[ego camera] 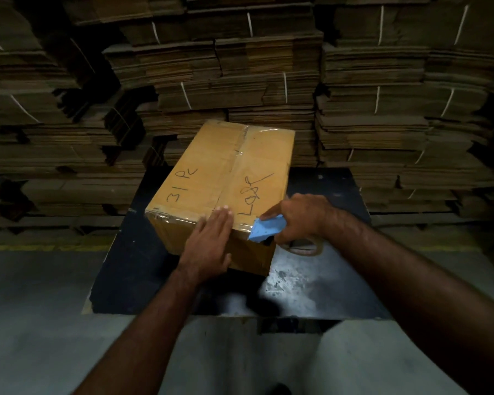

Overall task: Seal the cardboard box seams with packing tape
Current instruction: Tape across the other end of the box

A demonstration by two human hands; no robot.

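Dim, vignetted, soft wide-angle blur

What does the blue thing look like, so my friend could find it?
Find the cardboard box on the dark table. At its near right corner, the right hand grips a tape dispenser. It is the only bright blue thing there.

Cardboard box [220,178] on a dark tabletop [320,283], clear tape along its centre seam and near top edge, handwriting on the flaps. Left hand [208,240] flat on the near top edge, fingers straight. Right hand [303,220] gripping a blue tape dispenser [264,229] at the near right corner. Bundled flat cartons [240,75] stacked behind.
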